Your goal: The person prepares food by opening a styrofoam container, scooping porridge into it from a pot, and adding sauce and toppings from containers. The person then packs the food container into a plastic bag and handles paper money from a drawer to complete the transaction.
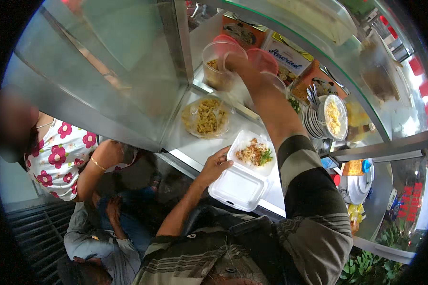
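White foam box (238,189), striped sleeve (299,164) alongside, plates (311,122) beyond

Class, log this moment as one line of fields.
left hand: holding open foam box at edge | right hand: in clear tub, grip unclear | box contents: food, green garnish

The white foam box (248,138) lies wide open, and my left fingers (220,156) hold it at its left edge, close to the hinge. Its lid (238,189) is folded back toward me, just below my left thumb (227,165), with the inner face up. In the tray, to the right of these fingers, there is food (252,153): reddish-brown and pale pieces, with chopped greens (265,158) on the side away from them. The round clear tub (218,80) surrounds my right fingers, which I cannot see clearly; small yellow-brown pieces (213,64) are in it, beside them.
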Tool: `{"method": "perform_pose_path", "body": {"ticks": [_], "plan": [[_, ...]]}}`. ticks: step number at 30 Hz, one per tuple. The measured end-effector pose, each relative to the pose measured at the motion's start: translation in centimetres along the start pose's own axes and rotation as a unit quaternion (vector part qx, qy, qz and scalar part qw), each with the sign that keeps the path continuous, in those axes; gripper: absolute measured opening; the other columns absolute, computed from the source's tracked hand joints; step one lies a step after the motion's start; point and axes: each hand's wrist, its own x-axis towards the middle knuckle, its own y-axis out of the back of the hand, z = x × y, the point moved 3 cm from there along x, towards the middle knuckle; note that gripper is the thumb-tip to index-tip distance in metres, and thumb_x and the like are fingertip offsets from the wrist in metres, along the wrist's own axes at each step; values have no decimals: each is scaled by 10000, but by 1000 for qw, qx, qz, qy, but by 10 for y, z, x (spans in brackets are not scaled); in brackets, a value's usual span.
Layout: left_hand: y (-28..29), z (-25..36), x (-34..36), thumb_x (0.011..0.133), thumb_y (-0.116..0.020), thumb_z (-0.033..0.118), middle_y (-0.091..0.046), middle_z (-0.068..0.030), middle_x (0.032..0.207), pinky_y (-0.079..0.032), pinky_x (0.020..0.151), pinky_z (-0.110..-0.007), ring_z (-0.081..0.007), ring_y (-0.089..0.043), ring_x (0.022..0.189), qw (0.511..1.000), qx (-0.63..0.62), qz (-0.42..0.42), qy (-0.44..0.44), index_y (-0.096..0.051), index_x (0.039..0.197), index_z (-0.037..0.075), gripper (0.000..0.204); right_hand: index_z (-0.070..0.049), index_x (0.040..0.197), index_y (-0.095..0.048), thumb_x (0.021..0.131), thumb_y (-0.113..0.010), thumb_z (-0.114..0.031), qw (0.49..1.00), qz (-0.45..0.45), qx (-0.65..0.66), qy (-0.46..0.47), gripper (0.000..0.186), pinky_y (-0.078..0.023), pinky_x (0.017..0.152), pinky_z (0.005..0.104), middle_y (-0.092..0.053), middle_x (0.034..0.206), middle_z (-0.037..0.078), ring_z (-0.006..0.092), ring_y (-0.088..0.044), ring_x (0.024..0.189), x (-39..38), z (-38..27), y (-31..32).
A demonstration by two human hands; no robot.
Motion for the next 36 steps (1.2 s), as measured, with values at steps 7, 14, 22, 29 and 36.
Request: {"method": "perform_pose_path", "body": {"ticks": [7,14,22,29,36], "plan": [[8,-19,10,924,-617,19,-643,-13,1007,-470,796,-245,-64,-557,863,1000,-6,-1,-1,-388,1474,56,597,-82,1059,-645,777,-657,-193,999,-35,37,5,303,-513,823,389,-670,1027,157,300,-652,931,9,8,-35],[39,-59,39,897,-661,41,-430,82,788,-402,683,-182,-46,-438,714,998,58,32,-10,-451,1448,81,591,-104,1201,-595,758,-711,-182,994,-20,101,-44,464,-492,850,408,-636,1099,177,345,-625,997,13,17,-32],[34,-75,30,893,-654,27,-509,62,760,-412,659,-194,-31,-469,708,998,60,23,-27,-424,1445,31,598,-4,976,-708,871,-678,-217,918,18,396,27,240,-542,751,363,-715,970,77,188,-672,833,-161,23,-9],[25,-91,3,891,-660,53,-595,21,819,-439,696,-201,-54,-539,756,996,72,13,-43,-414,1443,16,605,-163,990,-742,734,-693,-215,986,-142,87,-22,265,-519,808,366,-705,938,109,287,-667,885,-339,-64,-49],[18,-105,2,894,-646,44,-640,-7,894,-461,751,-220,-73,-565,800,998,62,14,-28,-430,1428,14,577,-83,835,-728,686,-660,-166,997,-36,60,36,184,-524,720,424,-698,808,148,337,-660,767,-340,-64,-108]]}}
